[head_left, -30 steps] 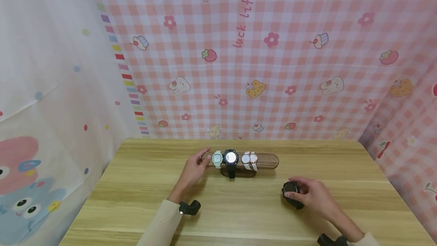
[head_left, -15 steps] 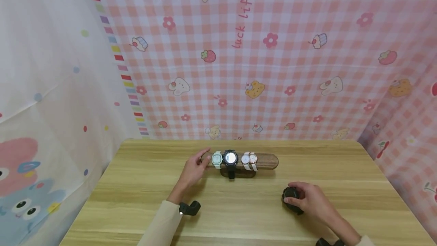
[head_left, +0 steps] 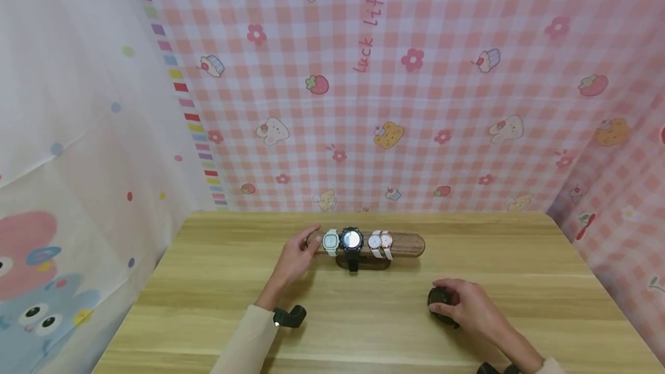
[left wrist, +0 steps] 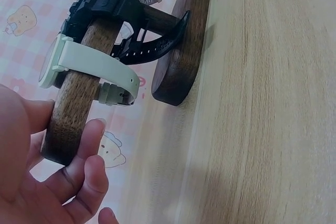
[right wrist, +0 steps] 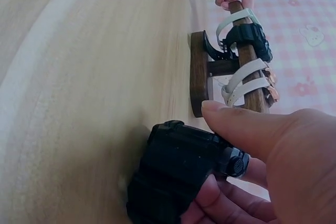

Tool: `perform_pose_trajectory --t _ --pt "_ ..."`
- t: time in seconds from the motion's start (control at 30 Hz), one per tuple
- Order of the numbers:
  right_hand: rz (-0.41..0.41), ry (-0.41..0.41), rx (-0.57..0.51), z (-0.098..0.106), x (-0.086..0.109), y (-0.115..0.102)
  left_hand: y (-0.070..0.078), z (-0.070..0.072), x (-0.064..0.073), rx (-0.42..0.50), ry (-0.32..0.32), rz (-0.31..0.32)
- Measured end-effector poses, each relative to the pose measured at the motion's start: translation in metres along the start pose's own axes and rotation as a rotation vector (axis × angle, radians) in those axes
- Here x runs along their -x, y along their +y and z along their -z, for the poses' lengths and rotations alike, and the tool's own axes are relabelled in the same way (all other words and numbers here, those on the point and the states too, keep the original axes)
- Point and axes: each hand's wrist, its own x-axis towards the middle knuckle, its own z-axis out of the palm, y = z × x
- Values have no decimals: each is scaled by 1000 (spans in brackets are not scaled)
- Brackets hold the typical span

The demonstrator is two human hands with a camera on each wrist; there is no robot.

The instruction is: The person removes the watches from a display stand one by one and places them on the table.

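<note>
A dark wooden watch stand [head_left: 409,245] stands toward the back of the table, its rounded bar raised on a base. My left hand [head_left: 295,257] grips the bar's left end, thumb on one side and fingers round the other in the left wrist view. Strapped on the bar are a pale green square watch [head_left: 331,240], a black watch [head_left: 352,239] with its strap tail hanging, and two white-strapped watches [head_left: 380,240] with rose-gold cases. Front right, my right hand [head_left: 474,309] holds another black watch [right wrist: 173,166] by its case between thumb and fingers, low over the table.
The wooden table [head_left: 353,328] ends at a pink checked cloth [head_left: 447,97] behind. A white printed cloth [head_left: 88,131] hangs at the left. A dark camera mount [head_left: 291,316] sits on the left wrist, another [head_left: 496,369] on the right.
My right hand has shifted slightly toward me with the black watch, whose tilt has changed a little. My left hand stays on the stand's end.
</note>
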Motion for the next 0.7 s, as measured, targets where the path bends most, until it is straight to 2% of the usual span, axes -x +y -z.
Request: perform_pose_trajectory --t 0.7 --pt "75 -16 -39 -2 -2 3 0 0 0 -3 0 4"
